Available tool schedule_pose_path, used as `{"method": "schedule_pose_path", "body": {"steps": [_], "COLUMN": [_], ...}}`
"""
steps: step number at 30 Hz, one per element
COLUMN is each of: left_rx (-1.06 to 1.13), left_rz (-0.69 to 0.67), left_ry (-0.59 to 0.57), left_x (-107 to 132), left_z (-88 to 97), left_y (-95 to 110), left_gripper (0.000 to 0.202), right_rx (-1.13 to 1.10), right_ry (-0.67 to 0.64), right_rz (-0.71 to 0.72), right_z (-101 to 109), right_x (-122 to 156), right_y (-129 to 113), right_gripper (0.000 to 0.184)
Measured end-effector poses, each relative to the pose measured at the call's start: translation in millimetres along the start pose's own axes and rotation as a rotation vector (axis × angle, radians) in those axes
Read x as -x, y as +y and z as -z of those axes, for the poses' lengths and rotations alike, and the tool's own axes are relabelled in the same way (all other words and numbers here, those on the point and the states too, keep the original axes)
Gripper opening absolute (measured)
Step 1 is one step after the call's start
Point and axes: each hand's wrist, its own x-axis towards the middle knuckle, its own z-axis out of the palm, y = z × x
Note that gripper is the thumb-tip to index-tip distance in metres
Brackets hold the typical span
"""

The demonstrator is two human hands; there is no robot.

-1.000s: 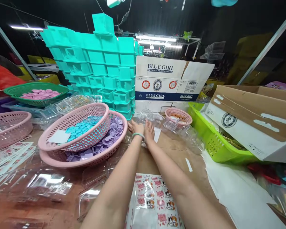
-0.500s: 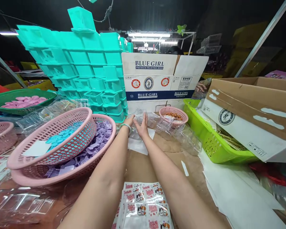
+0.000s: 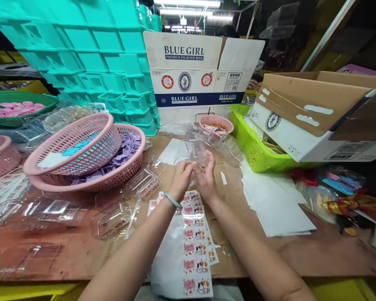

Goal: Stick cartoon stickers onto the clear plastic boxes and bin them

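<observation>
Both my hands are close together above the middle of the table, at a clear plastic box (image 3: 194, 151) whose outline is partly blurred. My left hand (image 3: 181, 180), a pale green bangle (image 3: 172, 200) at its wrist, has its fingers pinched at the box's near edge. My right hand (image 3: 207, 179) curls round the box's right side, thumb toward the left hand. Just below the hands lie sticker sheets (image 3: 192, 234) printed with cartoon cats and pink lettering. Left of them rest more clear plastic boxes (image 3: 143, 184). A white paper sheet (image 3: 172, 151) lies beyond the hands.
Pink baskets (image 3: 130, 177) with blue and purple pieces stand left. Teal bins (image 3: 106, 75) are stacked behind. A white beer carton (image 3: 188, 83) closes off the back, near a small pink basket (image 3: 227, 130). Right are a green basket (image 3: 260, 156), an open carton (image 3: 288, 121) and white papers (image 3: 278, 205).
My hands have drawn back toward me from the far side with the clear plastic box. The view has tipped downward, showing more of the near table and sticker sheets.
</observation>
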Motion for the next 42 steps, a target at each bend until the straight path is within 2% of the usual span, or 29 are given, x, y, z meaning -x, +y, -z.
{"method": "schedule_pose_path", "body": {"steps": [2,3,6,8,9,11,13,15,17,18,20,22,24,26,28,30,32,35,37,39,40,42], "left_rx": [0.033,0.042,0.014,-0.046,-0.074,-0.059,0.102,0.356,0.597,0.679,0.765,0.788,0.791,0.786,0.763,0.721,0.652,0.49,0.378,0.298,0.252,0.15], "left_rz": [-0.029,-0.05,-0.132,-0.162,-0.146,-0.075,0.028,0.134,0.273,0.347,0.464,0.503,0.5,0.488,0.47,0.459,0.465,0.478,0.448,0.383,0.331,0.221], "left_ry": [-0.101,-0.146,-0.253,-0.263,-0.241,-0.169,-0.095,-0.049,-0.066,-0.089,-0.121,-0.103,-0.069,-0.028,0.022,0.063,0.079,0.098,0.131,0.165,0.178,0.193], "left_x": [19.1,25.4,33.7,33.1,32.0,29.7,28.6,28.7,29.1,29.1,29.0,29.2,29.8,29.6,27.3,22.2,15.7,9.9,14.0,27.2,37.2,62.4], "left_z": [-9.8,-13.4,-17.8,-16.6,-15.5,-12.5,-8.2,-1.6,7.1,11.6,19.3,24.1,26.2,27.0,27.5,27.9,28.3,32.0,40.1,54.5,63.8,84.7], "left_y": [-2.4,-5.0,-17.9,-28.4,-32.9,-37.9,-36.1,-28.7,-20.1,-16.7,-13.8,-15.8,-20.4,-24.9,-28.4,-31.2,-34.3,-39.1,-41.0,-41.0,-40.3,-37.6], "left_gripper": [0.023,0.029,0.077,0.1,0.102,0.092,0.079,0.071,0.062,0.055,0.04,0.027,0.02,0.017,0.015,0.012,0.005,0.019,0.028,0.028,0.028,0.028], "right_rx": [0.014,0.023,0.072,0.166,0.251,0.436,0.556,0.628,0.738,0.78,0.795,0.737,0.712,0.691,0.665,0.709,0.846,1.014,1.029,0.983,0.933,0.857], "right_ry": [0.136,0.194,0.33,0.423,0.468,0.53,0.552,0.546,0.408,0.268,-0.109,-0.411,-0.542,-0.578,-0.55,-0.419,-0.246,-0.142,-0.16,-0.243,-0.361,-0.702], "right_rz": [-0.026,-0.03,-0.013,-0.009,-0.016,-0.032,-0.038,0.008,0.145,0.227,0.325,0.291,0.227,0.177,0.124,0.087,0.073,0.077,0.158,0.29,0.342,0.407], "right_z": [15.1,23.7,55.0,79.9,92.6,115.8,132.0,137.7,132.0,125.7,108.7,90.3,74.7,64.9,62.7,67.7,76.4,83.6,77.7,63.9,55.9,42.7], "right_x": [13.3,16.4,17.4,15.8,15.4,16.5,20.7,27.7,35.6,39.0,43.6,44.3,40.5,31.2,14.7,-8.3,-32.1,-45.6,-25.2,20.7,50.2,111.4], "right_y": [-1.5,1.0,18.6,34.0,41.3,52.2,54.8,46.9,30.4,20.7,2.9,-7.9,-9.9,-5.2,3.2,13.5,24.3,33.4,29.0,16.0,7.9,-7.2], "right_gripper": [0.06,0.057,0.052,0.053,0.056,0.06,0.064,0.068,0.081,0.09,0.103,0.108,0.106,0.095,0.08,0.074,0.077,0.077,0.071,0.066,0.066,0.086]}}
